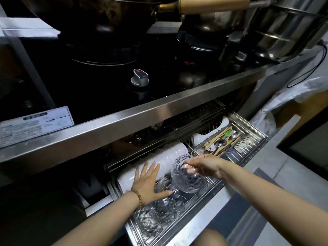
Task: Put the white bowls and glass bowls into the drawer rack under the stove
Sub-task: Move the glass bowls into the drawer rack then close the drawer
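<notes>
The steel drawer rack (204,206) is pulled out under the stove. A row of white bowls (170,157) lies on edge along its back left. My left hand (149,181), wearing a bead bracelet, rests flat with spread fingers against the white bowls. My right hand (204,166) grips the rim of a cut-glass bowl (184,176), tilted on its side just above the rack beside the white bowls. Several more glass bowls (156,215) lie in the rack's front left part, below my left hand.
A cutlery tray (223,141) with chopsticks and spoons fills the rack's right side. The stove's steel front edge (124,121) overhangs the drawer. A stove knob (140,78), a wok (99,23) and pots sit above. A plastic bag (291,103) hangs at right.
</notes>
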